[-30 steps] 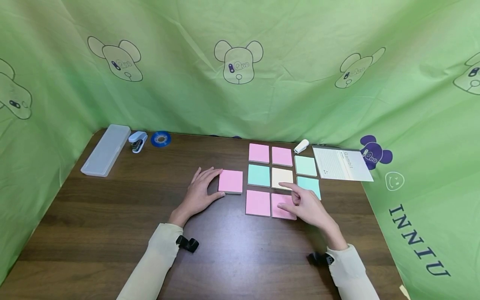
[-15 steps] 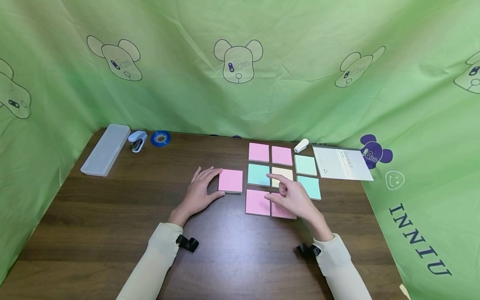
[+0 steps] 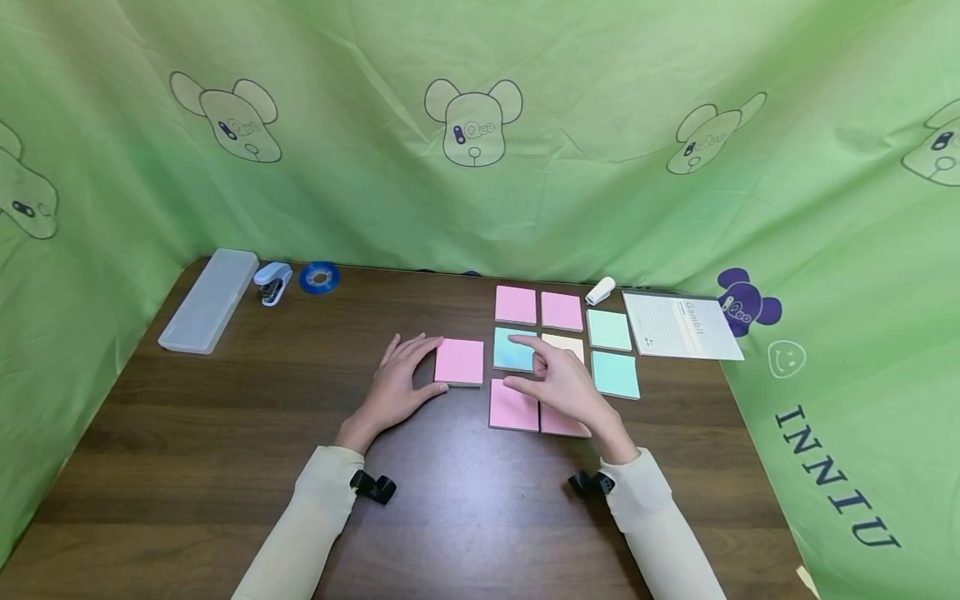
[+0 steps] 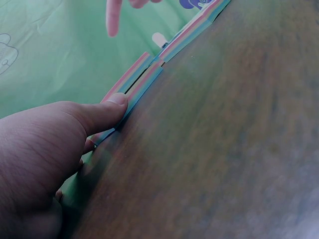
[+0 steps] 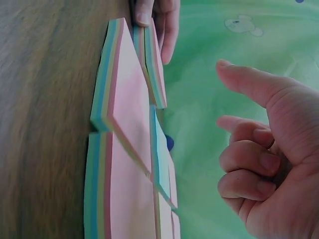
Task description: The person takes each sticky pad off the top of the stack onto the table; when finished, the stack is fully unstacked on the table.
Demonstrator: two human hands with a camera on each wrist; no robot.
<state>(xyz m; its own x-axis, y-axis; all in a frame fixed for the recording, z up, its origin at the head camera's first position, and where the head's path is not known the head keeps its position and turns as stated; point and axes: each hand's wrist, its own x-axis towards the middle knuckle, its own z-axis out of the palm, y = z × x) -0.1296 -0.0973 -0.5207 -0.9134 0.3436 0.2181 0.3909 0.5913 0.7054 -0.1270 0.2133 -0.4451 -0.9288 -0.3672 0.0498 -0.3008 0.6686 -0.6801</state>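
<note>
My left hand holds a pink-topped stack of sticky note pads between thumb and fingers; in the left wrist view the stack shows two layers with a dark gap between. My right hand holds nothing and hovers over the grouped pads, thumb and index finger extended, the other fingers curled in. Under it lie a teal pad, a partly hidden cream pad and two pink pads, the left one showing more. Farther back are two more pink pads.
Right of the group lie a mint pad and a teal pad, beside a notebook. A small white object lies behind. At the back left are a translucent case, a stapler and blue tape. A green curtain surrounds the table.
My right hand has moved left across the pads, from over the cream pad to over the teal and pink ones, uncovering the right teal pad. The left hand stays on its stack.
</note>
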